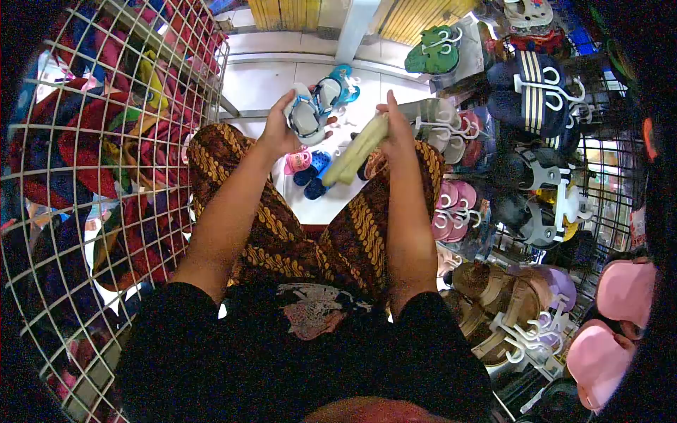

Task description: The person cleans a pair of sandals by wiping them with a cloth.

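Observation:
My left hand [283,130] is closed round a pair of grey and blue sandals [306,118], held up above the floor. In my right hand [398,134] is a yellowish-green flat object [358,151], slightly blurred; whether it is a sole or a brush I cannot tell. Small blue clogs [314,173] and a pink shoe [297,162] lie on the white floor between my knees, below the hands. Bright blue footwear [344,83] is just beyond the grey and blue sandals.
A white wire rack [106,162] with colourful goods stands at the left. On the right hang green shoes [434,53], striped dark slides [532,92], pink sandals [455,210] and brown sandals [486,303] on white hooks. A metal post [356,32] rises ahead.

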A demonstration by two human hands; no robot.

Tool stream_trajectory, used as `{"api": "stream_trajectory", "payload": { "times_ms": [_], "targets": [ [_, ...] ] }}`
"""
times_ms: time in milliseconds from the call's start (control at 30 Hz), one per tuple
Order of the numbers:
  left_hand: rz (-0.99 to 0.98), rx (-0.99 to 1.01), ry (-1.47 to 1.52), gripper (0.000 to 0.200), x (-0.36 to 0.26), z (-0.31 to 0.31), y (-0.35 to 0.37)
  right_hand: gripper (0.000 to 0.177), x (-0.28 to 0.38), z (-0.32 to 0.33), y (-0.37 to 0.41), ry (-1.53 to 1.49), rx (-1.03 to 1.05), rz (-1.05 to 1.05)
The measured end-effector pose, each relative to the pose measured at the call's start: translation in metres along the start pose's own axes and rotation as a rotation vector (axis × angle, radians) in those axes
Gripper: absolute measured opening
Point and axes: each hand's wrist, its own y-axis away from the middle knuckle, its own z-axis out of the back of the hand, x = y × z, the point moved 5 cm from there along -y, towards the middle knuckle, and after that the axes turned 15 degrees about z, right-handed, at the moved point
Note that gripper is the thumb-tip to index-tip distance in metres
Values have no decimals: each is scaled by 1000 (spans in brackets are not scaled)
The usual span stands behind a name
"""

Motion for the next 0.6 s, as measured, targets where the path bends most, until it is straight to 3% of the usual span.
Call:
{"api": "stream_trajectory", "payload": {
  "times_ms": [33,67,167,300,333,433,567,600],
  "targets": [
    [22,30,29,65,1,-4,1,58,-2,3,0,-96,-17,-46],
    [-2,-15,46,50,1,-4,2,60,-6,5,0,-191,-36,-91],
    [80,3,71,49,6,-3,-1,56,-23,-9,2,-248,-65,-60],
    [224,-259,-17,44,21,15,0,43,-26,-23,18,-268,-190,179],
    [281,-85,-42,45,23,8,2,48,-32,-25,20,-280,-198,112],
    [62,116,104,48,23,-9,1,59,-33,-46,47,-274,-113,-123],
    [109,220,348,54,16,0,-2,66,-66,-54,45,-253,124,-415],
    [71,253,370,53,12,-4,-1,72,-74,-51,37,-229,123,-335]
  ]
}}
